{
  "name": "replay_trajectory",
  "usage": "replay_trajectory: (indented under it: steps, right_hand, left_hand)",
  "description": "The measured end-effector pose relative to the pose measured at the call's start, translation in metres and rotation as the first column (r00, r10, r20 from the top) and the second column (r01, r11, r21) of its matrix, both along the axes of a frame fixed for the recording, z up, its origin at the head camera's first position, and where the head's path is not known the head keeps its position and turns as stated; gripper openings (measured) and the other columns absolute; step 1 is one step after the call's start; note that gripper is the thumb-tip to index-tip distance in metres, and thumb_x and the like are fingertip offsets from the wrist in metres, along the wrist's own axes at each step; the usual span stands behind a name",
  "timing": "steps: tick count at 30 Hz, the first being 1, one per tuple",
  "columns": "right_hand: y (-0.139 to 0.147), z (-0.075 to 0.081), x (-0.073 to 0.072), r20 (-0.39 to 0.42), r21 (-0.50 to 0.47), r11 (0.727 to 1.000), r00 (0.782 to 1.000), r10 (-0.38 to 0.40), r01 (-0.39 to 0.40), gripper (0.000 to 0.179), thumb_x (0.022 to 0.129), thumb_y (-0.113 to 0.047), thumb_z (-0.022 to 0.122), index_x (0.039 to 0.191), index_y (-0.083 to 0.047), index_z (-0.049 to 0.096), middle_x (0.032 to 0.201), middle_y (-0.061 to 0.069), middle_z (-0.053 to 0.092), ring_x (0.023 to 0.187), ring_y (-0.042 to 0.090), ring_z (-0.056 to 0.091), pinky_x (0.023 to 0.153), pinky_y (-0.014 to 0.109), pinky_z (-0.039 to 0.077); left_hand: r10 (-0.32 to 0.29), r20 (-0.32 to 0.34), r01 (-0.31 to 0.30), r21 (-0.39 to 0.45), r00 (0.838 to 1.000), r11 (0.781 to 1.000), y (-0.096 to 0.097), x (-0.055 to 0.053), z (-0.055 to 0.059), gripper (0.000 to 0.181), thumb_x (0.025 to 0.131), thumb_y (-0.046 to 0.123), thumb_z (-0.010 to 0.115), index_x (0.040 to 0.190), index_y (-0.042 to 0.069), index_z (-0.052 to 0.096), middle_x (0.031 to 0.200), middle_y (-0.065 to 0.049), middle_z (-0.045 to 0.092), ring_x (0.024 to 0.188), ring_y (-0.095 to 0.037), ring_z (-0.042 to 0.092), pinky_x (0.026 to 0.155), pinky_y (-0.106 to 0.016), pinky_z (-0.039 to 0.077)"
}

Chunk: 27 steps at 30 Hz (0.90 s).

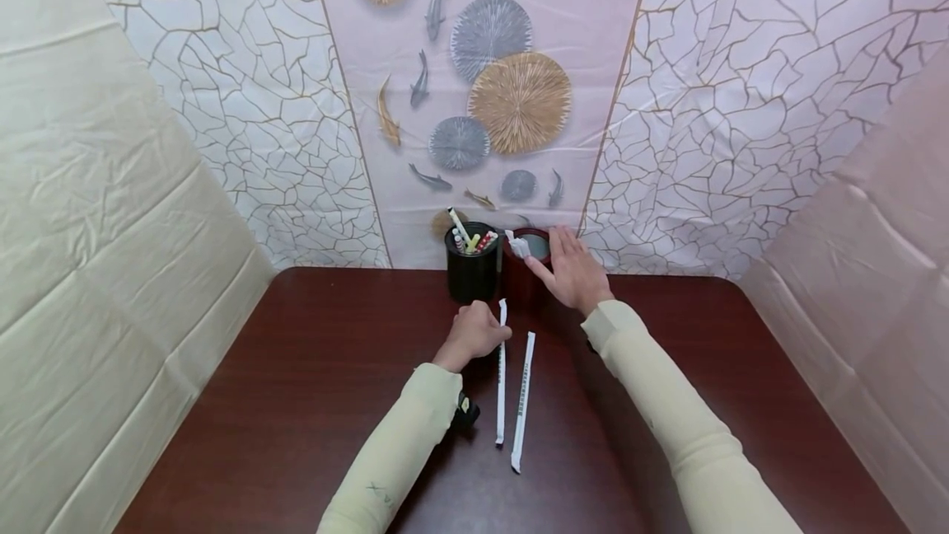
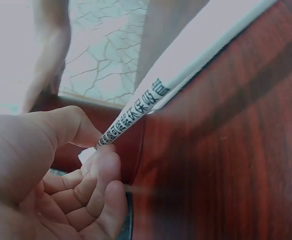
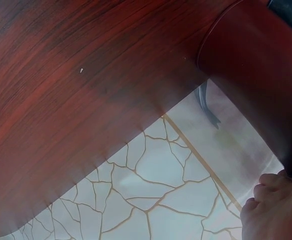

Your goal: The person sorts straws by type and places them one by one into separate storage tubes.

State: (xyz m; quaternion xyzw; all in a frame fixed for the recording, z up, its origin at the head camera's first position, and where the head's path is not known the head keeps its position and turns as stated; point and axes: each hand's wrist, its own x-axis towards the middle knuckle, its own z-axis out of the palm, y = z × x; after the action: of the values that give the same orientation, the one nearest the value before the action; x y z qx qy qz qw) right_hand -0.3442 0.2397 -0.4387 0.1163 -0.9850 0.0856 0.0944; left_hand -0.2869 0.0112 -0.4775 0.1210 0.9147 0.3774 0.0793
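Observation:
My left hand (image 1: pixel 474 332) pinches the upper part of a white paper-wrapped straw (image 1: pixel 501 402) between thumb and fingers. In the left wrist view, dark printed characters run along that straw (image 2: pixel 186 55). A second wrapped straw (image 1: pixel 522 402) lies on the table just to its right. Beyond them stands a dark red cup (image 1: pixel 522 280), with white wrapped ends (image 1: pixel 518 246) sticking out at its left rim. My right hand (image 1: pixel 577 274) touches the cup's right side near the rim, fingers straight and thumb stretched across the front. The right wrist view shows only the fingertips at the rim.
A black pen holder (image 1: pixel 471 274) with several markers (image 1: pixel 474 241) touches or nearly touches the red cup's left side. Both stand near the back edge of the dark reddish table (image 1: pixel 334 402). Patterned cloth (image 1: pixel 282 105) hangs behind; plain pale cloth (image 1: pixel 96 270) flanks the table.

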Motion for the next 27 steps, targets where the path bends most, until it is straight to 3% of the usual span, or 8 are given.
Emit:
replay_trajectory:
  steps: [4, 10, 16, 22, 27]
  right_hand:
    - [0.000, 0.002, 0.000, 0.014, -0.002, 1.000, 1.000, -0.004, 0.004, 0.095, 0.108, -0.068, 0.029, 0.167, 0.006, 0.015, 0.175, 0.026, 0.019, 0.164, 0.041, 0.017, 0.133, 0.056, 0.020]
    - [0.001, 0.003, 0.000, 0.022, -0.011, 1.000, 1.000, -0.008, 0.008, 0.096, 0.108, -0.069, 0.028, 0.167, 0.005, 0.015, 0.175, 0.025, 0.018, 0.165, 0.040, 0.016, 0.133, 0.056, 0.020]
    - [0.000, 0.002, 0.000, 0.026, -0.005, 1.000, 1.000, -0.008, 0.009, 0.097, 0.108, -0.070, 0.027, 0.167, 0.005, 0.013, 0.176, 0.025, 0.017, 0.165, 0.040, 0.014, 0.133, 0.056, 0.019]
    - [0.000, 0.000, -0.002, 0.024, -0.002, 1.000, 1.000, -0.007, 0.007, 0.097, 0.108, -0.071, 0.025, 0.167, 0.005, 0.013, 0.176, 0.025, 0.015, 0.165, 0.040, 0.013, 0.134, 0.056, 0.018]
    - [0.000, -0.001, -0.002, 0.017, -0.011, 1.000, 1.000, -0.002, 0.003, 0.098, 0.107, -0.071, 0.026, 0.167, 0.005, 0.013, 0.176, 0.025, 0.016, 0.165, 0.040, 0.013, 0.133, 0.057, 0.018]
  left_hand:
    - [0.001, -0.026, -0.001, 0.013, 1.000, 1.000, -0.007, -0.001, 0.007, 0.047, 0.097, 0.021, 0.073, 0.055, 0.003, 0.069, 0.045, 0.003, 0.048, 0.049, -0.014, 0.049, 0.053, -0.026, 0.039]
    - [0.034, -0.110, -0.027, 0.071, 0.993, 0.997, -0.017, -0.002, 0.018, 0.023, 0.092, 0.023, 0.075, 0.075, 0.010, 0.084, 0.063, 0.004, 0.071, 0.066, -0.012, 0.062, 0.062, -0.027, 0.049]
    - [0.079, -0.167, -0.054, 0.150, 0.983, 0.987, -0.025, -0.001, 0.030, 0.015, 0.093, 0.021, 0.074, 0.084, 0.010, 0.080, 0.072, -0.002, 0.076, 0.066, -0.011, 0.065, 0.066, -0.028, 0.053]
    - [0.122, -0.216, -0.086, 0.170, 0.969, 0.982, -0.032, -0.001, 0.046, 0.010, 0.092, 0.019, 0.072, 0.087, 0.011, 0.076, 0.073, -0.002, 0.076, 0.069, -0.010, 0.066, 0.074, -0.033, 0.056]
    - [0.156, -0.267, -0.113, 0.171, 0.951, 0.979, -0.037, -0.001, 0.064, 0.010, 0.092, 0.019, 0.071, 0.089, 0.012, 0.075, 0.075, -0.001, 0.077, 0.071, -0.014, 0.068, 0.071, -0.033, 0.056]
